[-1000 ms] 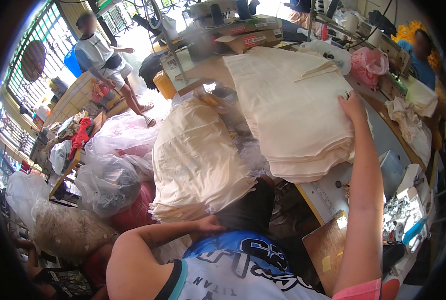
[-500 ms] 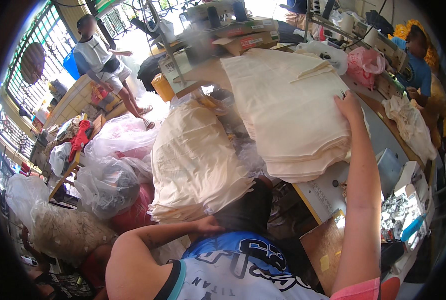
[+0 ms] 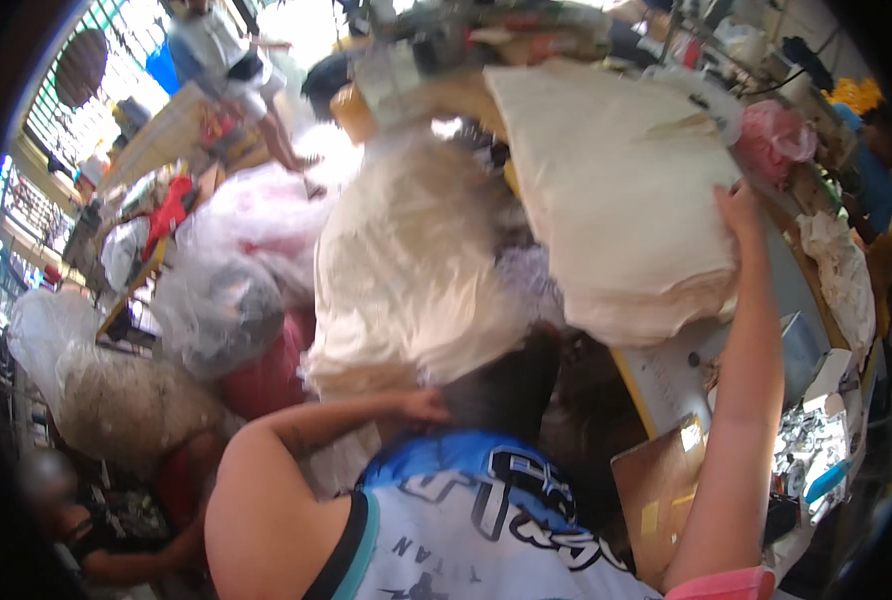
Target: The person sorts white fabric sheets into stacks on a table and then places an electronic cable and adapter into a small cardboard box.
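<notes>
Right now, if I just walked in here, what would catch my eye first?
Probably the big stack of cream fabric pieces on the worktable at upper right, with the right hand pressed against its edge. Just left of it sits a bulging pale sack, the left hand at its base. Further left, clear plastic bags of scraps are heaped on the floor.

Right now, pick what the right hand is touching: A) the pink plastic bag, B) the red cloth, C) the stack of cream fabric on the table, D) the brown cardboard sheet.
C: the right hand is raised with its fingers on the edge of the cream fabric stack; the pink bag lies beyond it, apart.
</notes>
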